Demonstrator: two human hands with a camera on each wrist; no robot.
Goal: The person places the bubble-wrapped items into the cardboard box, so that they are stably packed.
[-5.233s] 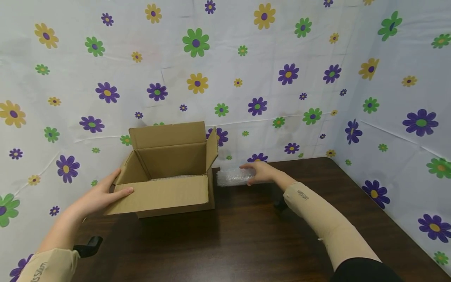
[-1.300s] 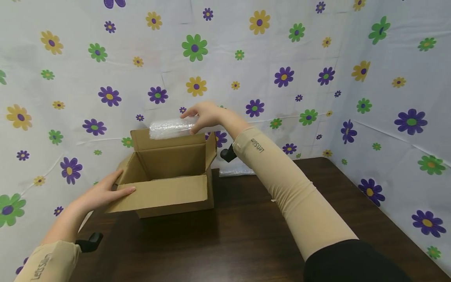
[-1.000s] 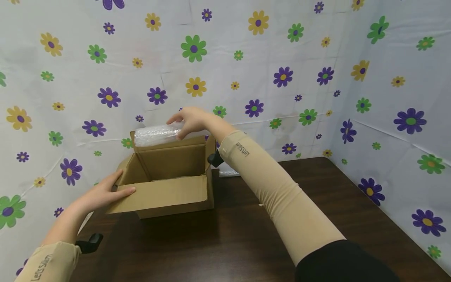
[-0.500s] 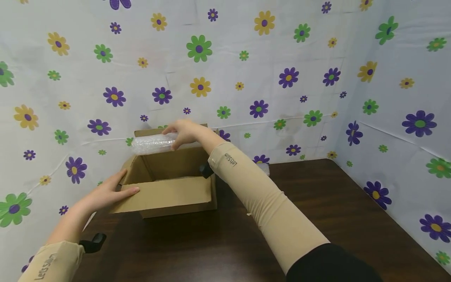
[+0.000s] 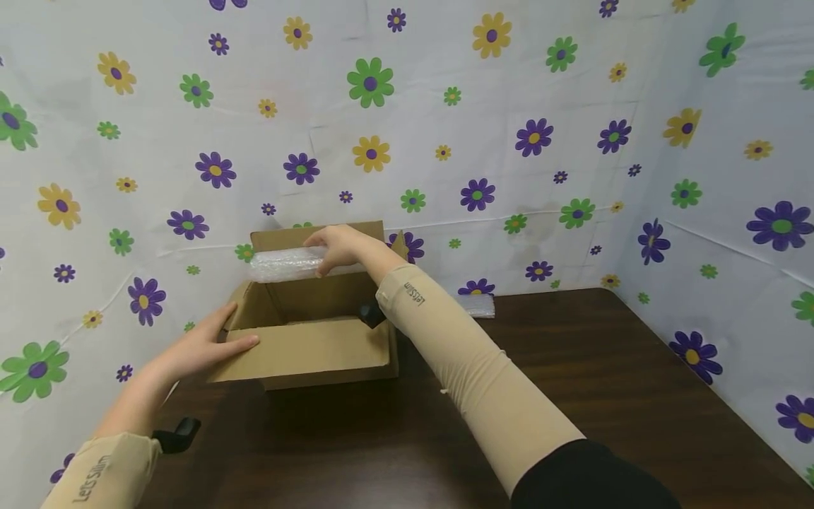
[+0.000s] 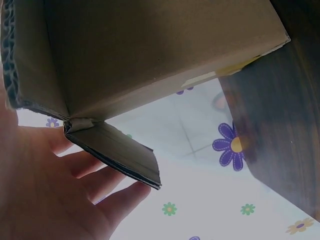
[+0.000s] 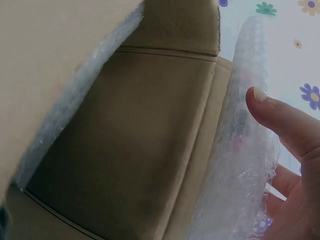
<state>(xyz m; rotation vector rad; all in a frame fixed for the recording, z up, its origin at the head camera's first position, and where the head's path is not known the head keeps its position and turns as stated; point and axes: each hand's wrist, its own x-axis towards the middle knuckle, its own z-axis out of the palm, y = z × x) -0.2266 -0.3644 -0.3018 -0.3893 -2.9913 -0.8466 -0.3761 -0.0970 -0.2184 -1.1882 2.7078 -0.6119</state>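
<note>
An open cardboard box [image 5: 311, 350] sits on the table, its flaps folded out. At its left front corner my left hand [image 5: 202, 346] holds the flaps, thumb on the front flap; in the left wrist view its fingers [image 6: 97, 180] lie against the side flap. My right hand [image 5: 342, 249] grips a bubble-wrapped package [image 5: 285, 264] by its right end, above the box's back edge. In the right wrist view, the thumb presses the clear wrap; what is inside is too blurred to tell. More bubble wrap [image 7: 75, 100] shows inside the box, partly hidden by the front flap.
Another bubble-wrapped piece [image 5: 478, 305] lies on the dark wooden table [image 5: 572, 396], right of the box and partly behind my right forearm. A flower-patterned sheet [image 5: 432, 191] covers the walls close behind the box and along the right side.
My right hand has carried the package from the table right of the box, over and leftward, then lowered it toward the back of the box. My left hand has kept its hold.
</note>
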